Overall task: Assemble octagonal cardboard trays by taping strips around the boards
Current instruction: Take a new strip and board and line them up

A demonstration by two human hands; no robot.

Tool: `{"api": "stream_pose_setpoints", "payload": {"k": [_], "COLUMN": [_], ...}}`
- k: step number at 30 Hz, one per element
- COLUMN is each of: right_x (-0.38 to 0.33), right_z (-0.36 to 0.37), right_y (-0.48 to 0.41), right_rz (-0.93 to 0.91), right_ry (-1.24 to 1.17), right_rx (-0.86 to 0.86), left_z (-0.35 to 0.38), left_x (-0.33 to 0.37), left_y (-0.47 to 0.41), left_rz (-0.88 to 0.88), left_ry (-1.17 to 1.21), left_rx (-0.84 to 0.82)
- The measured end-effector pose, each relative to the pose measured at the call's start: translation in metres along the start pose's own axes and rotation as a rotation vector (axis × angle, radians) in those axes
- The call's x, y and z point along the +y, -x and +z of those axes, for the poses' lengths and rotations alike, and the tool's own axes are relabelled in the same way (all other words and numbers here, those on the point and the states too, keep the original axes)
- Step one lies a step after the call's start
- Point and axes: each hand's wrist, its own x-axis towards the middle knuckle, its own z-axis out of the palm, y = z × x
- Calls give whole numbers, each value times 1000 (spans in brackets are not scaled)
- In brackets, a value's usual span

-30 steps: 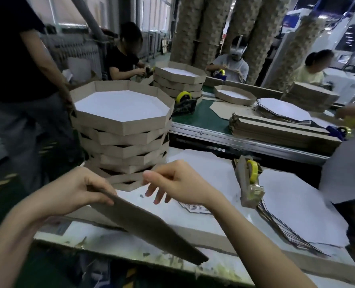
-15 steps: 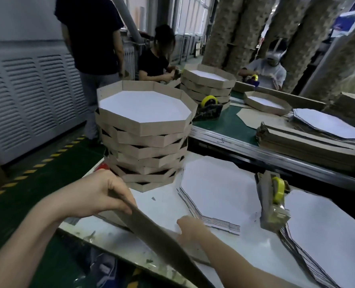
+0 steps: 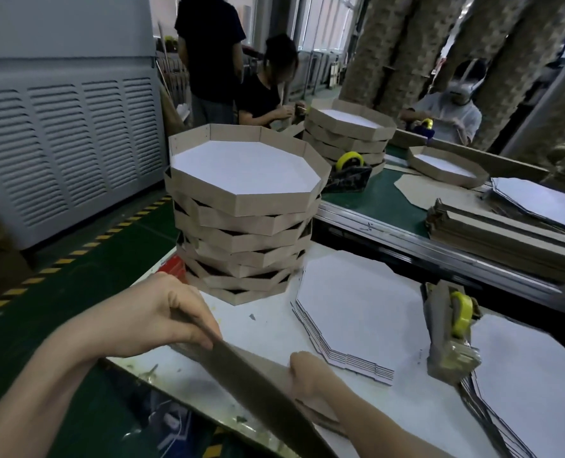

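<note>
My left hand [image 3: 162, 320] grips the upper end of a long brown cardboard strip [image 3: 258, 388] that slants down across the table's near edge. My right hand [image 3: 307, 370] lies low on the table just behind the strip, fingers curled at its edge; whether they pinch it is hidden. A pile of white octagonal boards [image 3: 353, 302] lies flat just beyond my right hand. A tall stack of finished octagonal trays [image 3: 244, 209] stands at the table's left. A tape dispenser [image 3: 449, 328] with a yellow roll stands to the right.
More white boards [image 3: 532, 385] lie at the far right. Behind the table runs a green conveyor [image 3: 386, 190] with a second dispenser [image 3: 348, 171], trays [image 3: 347, 130], strips and boards. Other people work beyond it. A grey louvred machine [image 3: 59, 143] stands left.
My right hand has dropped from mid-air down to the table beside the strip. My view has swung left and closer. My left hand keeps its grip on the strip.
</note>
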Motion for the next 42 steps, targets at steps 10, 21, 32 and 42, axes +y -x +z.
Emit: {"api": "stream_pose_setpoints", "payload": {"k": [10,21,32,42], "right_x": [32,74,74,84], "right_z": [-93,-191,-202,-193], "right_y": [44,178,241,236], "right_rz": [60,-145,-101,29], "right_ry": [-770,-1154,-1161,-813], "right_rx": [110,556,645,574], "left_z": [14,47,70,59], "left_x": [9,51,71,37], "left_y": [-33,-84,-109,-103], "left_rz": [96,198,241,143], "left_ry": [-107,-163,-237,-285], "left_rx": [-78,-69,112,240]}}
